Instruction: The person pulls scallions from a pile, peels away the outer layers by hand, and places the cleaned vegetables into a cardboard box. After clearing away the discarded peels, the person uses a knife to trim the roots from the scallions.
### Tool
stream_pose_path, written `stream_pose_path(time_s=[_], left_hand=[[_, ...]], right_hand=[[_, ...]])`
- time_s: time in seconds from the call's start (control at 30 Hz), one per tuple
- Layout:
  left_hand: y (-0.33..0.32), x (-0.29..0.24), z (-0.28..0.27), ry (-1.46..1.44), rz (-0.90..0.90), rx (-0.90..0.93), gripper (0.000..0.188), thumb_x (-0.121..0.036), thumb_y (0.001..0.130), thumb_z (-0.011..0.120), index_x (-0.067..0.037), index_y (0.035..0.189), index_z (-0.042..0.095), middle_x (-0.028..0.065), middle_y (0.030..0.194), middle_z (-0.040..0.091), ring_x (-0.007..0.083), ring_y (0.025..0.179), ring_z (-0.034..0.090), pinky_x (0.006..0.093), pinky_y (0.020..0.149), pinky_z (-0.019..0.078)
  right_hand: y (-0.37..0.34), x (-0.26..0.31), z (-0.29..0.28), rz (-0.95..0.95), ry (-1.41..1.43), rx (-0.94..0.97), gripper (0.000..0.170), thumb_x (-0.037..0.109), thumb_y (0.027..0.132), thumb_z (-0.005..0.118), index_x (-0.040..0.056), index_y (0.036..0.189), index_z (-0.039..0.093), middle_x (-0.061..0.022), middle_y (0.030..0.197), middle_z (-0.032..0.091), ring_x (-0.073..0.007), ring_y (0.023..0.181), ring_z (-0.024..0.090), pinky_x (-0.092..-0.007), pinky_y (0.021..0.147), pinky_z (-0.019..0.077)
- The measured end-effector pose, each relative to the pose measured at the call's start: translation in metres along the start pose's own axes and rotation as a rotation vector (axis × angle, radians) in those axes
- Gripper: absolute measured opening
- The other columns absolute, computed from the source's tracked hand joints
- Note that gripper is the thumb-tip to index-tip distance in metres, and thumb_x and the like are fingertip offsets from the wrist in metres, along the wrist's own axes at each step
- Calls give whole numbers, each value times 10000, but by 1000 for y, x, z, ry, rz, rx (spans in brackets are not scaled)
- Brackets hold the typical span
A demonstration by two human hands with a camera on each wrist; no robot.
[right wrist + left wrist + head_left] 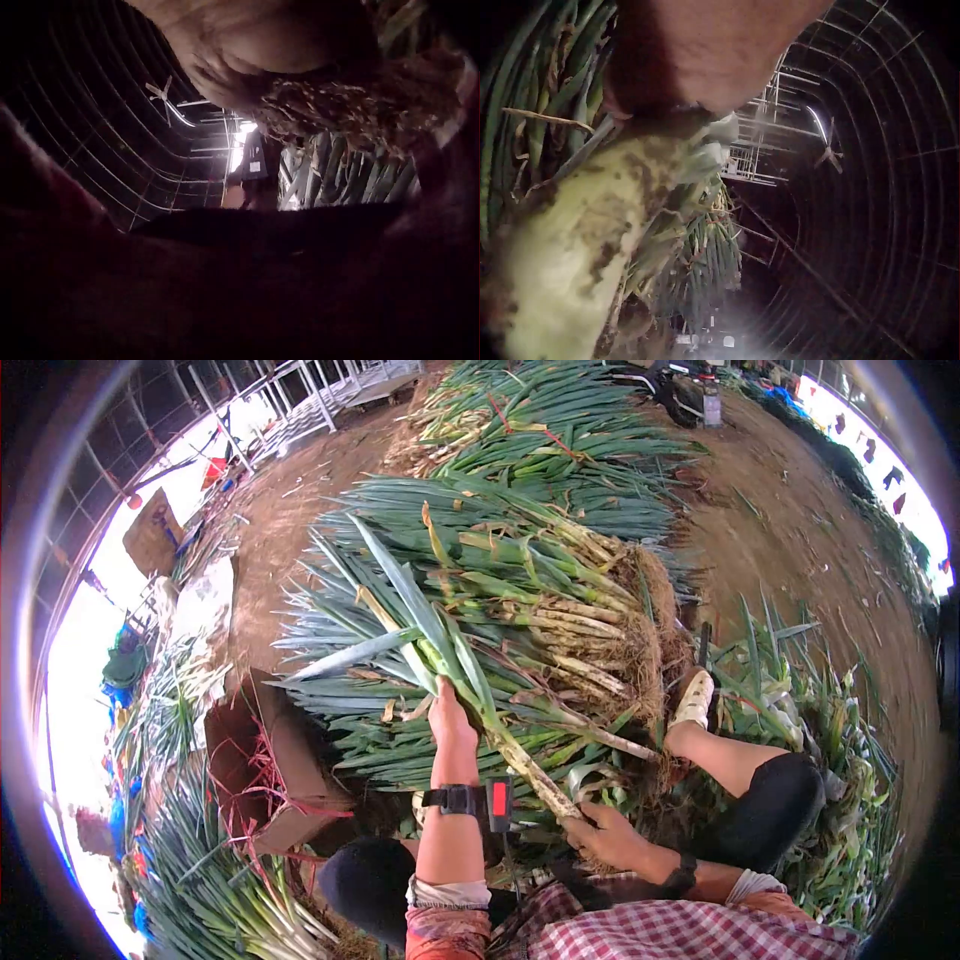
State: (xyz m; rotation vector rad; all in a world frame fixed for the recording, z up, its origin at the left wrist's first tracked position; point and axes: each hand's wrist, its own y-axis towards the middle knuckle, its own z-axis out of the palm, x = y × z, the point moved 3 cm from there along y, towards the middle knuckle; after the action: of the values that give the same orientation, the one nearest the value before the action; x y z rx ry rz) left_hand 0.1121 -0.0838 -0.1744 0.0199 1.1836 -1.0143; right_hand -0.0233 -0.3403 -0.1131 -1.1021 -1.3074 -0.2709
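Observation:
A long green onion (525, 765) slants across the person's lap in the head view, leaves up to the left and root end down to the right. The left hand (452, 718) grips it where the green leaves begin to fan out. At the lower end, the right hand (612, 840) holds the stalk close to its roots. Brown dirt marks the pale stalk (577, 247) in the left wrist view. Matted roots (352, 112) show right beside the right hand in its wrist view. Just beyond the hands lies a big pile of green onions (560, 620), roots to the right.
A cardboard box (315, 770) with red string (262, 770) stands left of the legs. More green onions (215, 870) lie at the lower left. Stripped leaves (840, 780) heap up on the right, near the shoe (693, 700). Tied bundles (540, 430) lie farther back on the dirt floor.

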Motion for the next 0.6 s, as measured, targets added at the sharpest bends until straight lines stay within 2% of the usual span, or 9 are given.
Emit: stream_pose_path(time_s=[0.13, 0.2, 0.27, 0.33, 0.37, 0.4, 0.47, 0.53, 0.6], left_hand=[[-10, 13, -3, -192, -68, -165, 364, -302, 871, 460, 5, 1053, 529, 110, 918, 576, 224, 806, 575, 347, 646, 481], [-36, 17, -3, -23, -308, -92, 315, -255, 885, 422, 3, 1031, 527, 137, 918, 576, 232, 830, 580, 345, 602, 502], [-56, 40, -17, 152, -537, 125, 296, -240, 892, 401, -1, 1029, 509, 142, 909, 575, 227, 751, 591, 336, 512, 500], [-83, 61, -10, -134, -600, 110, 388, -274, 905, 319, 15, 1136, 435, 192, 961, 568, 278, 771, 600, 338, 594, 524], [-109, 77, -15, 72, -638, 338, 380, -268, 891, 346, 0, 1138, 453, 182, 952, 577, 275, 784, 599, 336, 615, 512], [-137, 91, -19, 281, -662, 563, 373, -262, 877, 372, -16, 1140, 470, 172, 943, 586, 271, 797, 599, 334, 636, 500], [-208, 71, 1, 1173, -515, 934, 371, -275, 847, 401, -28, 1095, 525, 169, 933, 598, 279, 827, 592, 367, 707, 465], [-223, 94, -35, 1099, -515, 959, 323, -272, 840, 459, 23, 911, 568, 151, 773, 620, 250, 733, 600, 379, 599, 460], [-162, 147, -92, 1528, 232, 1332, 357, -305, 840, 452, 22, 915, 575, 209, 774, 608, 342, 738, 594, 405, 661, 457]], right_hand=[[-3, 9, 2, 97, 225, -28, 379, 342, 854, 501, -29, 913, 549, -52, 667, 532, -105, 572, 466, -297, 528, 394], [9, 6, -10, 3, 77, -147, 380, 354, 850, 495, -20, 888, 552, -40, 634, 523, -102, 569, 468, -289, 522, 385], [27, 11, -23, 27, 235, -148, 370, 356, 848, 497, -9, 831, 556, -33, 610, 507, -88, 538, 449, -261, 474, 359], [41, 10, -36, -13, 117, -291, 360, 355, 847, 503, 3, 791, 554, -27, 602, 499, -78, 496, 425, -237, 427, 326], [55, 14, -43, -84, 142, -329, 351, 351, 845, 514, 7, 784, 545, -15, 597, 492, -60, 483, 418, -219, 401, 309], [53, 48, -48, -87, 87, -386, 339, 339, 839, 526, 4, 787, 517, -63, 576, 501, -125, 464, 434, -277, 413, 346], [76, 66, -56, -455, -285, -641, 383, 382, 836, 501, 0, 808, 509, -177, 633, 571, -281, 577, 576, -384, 525, 421], [81, 87, -58, -500, -432, -663, 334, 330, 832, 522, 11, 905, 457, -217, 695, 574, -373, 641, 572, -422, 554, 434], [75, 94, -55, -571, -606, -644, 236, 228, 814, 547, 49, 943, 464, -207, 717, 585, -348, 645, 581, -410, 515, 455]])
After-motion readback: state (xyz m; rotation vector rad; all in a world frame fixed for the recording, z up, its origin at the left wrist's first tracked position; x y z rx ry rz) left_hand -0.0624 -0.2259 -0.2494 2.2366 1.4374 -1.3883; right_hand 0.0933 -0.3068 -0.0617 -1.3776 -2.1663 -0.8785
